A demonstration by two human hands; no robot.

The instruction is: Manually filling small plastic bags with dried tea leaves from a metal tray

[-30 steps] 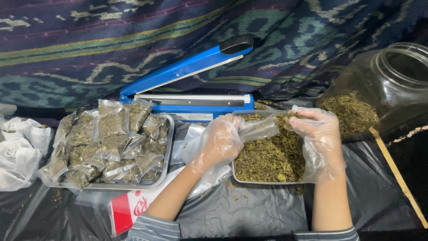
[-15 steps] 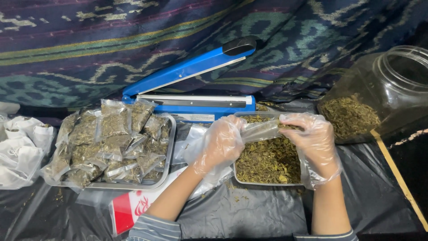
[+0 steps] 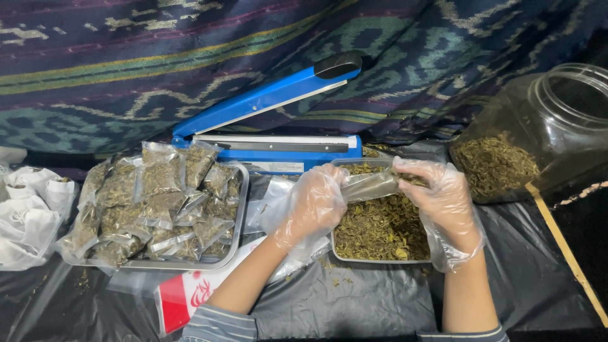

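Note:
Both my hands wear loose clear plastic gloves. My left hand (image 3: 315, 204) grips one end of a small clear plastic pouch (image 3: 370, 185) that holds dried green leaves. My right hand (image 3: 444, 201) has its fingers at the pouch's other, open end. The pouch hangs over a metal tray (image 3: 380, 259) heaped with loose dried green leaves (image 3: 383, 227).
A second metal tray (image 3: 237, 235) on the left holds several filled sealed pouches (image 3: 158, 199). A blue heat sealer (image 3: 272, 114) stands with its arm raised behind the trays. A large clear jar (image 3: 538, 126) of dried leaves lies tilted at right. White bags (image 3: 28, 209) lie far left.
The pouch has stayed between my hands over the leaf tray. My right hand has shifted slightly at the pouch's open end; the left hand keeps its grip.

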